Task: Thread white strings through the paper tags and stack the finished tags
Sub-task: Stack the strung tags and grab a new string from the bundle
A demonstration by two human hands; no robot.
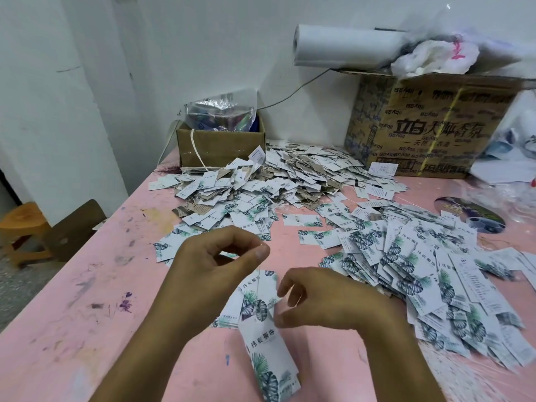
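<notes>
Pink-topped table (87, 285) underneath. Pinching a thin white string (257, 278) between thumb and forefinger of the raised left hand (214, 262), curling the other fingers loosely. Running that string down to two leaf-printed tags (265, 343) overlapping between both hands. Curling the right hand (324, 303) just beside those tags, fingertips touching their edge; impossible to tell whether actually gripping. Spreading to the right, a loose tag pile (420, 271); lying farther back, a heap with strings showing (290, 175), reaching a small cardboard box (220, 146).
</notes>
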